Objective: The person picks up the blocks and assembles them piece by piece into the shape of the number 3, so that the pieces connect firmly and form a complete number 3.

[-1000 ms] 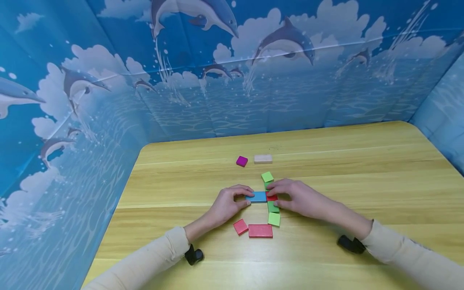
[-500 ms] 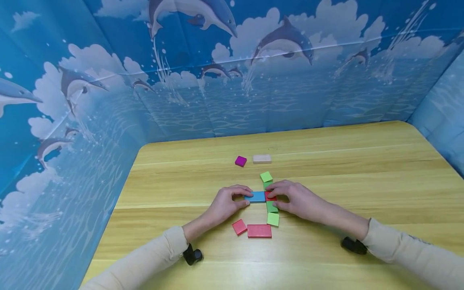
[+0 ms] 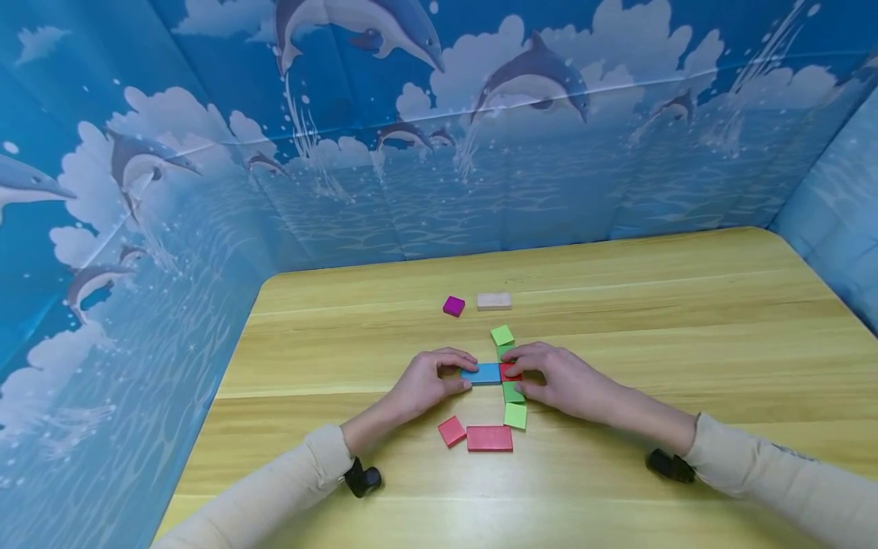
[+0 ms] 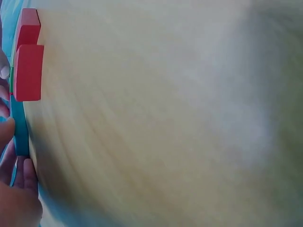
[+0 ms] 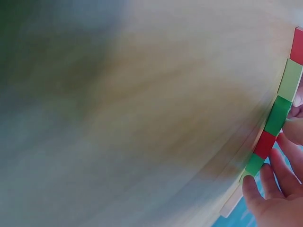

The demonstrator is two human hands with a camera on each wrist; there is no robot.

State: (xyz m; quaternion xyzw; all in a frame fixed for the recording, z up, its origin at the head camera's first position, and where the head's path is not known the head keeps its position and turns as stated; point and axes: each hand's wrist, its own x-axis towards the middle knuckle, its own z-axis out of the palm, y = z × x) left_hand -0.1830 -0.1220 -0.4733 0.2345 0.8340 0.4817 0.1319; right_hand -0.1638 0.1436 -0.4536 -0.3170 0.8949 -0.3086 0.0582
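In the head view my left hand holds the left end of a flat blue block, thumb at its near edge and fingers at its far edge. The blue block's right end touches a small red block. Fingers of my right hand pinch around that red block, partly covering it, with the thumb at the dark green block on its near side. Another dark green block lies on the far side, partly behind the fingers. Light green blocks cap both ends of this row.
Nearer me lie a long pinkish-red block and a tilted square one. Farther back are a purple block and a pale wooden block. A dolphin-print curtain borders the wooden table.
The hands and blocks keep their places relative to each other. Everything on the table sits slightly farther left in view, as the head camera has shifted a little.
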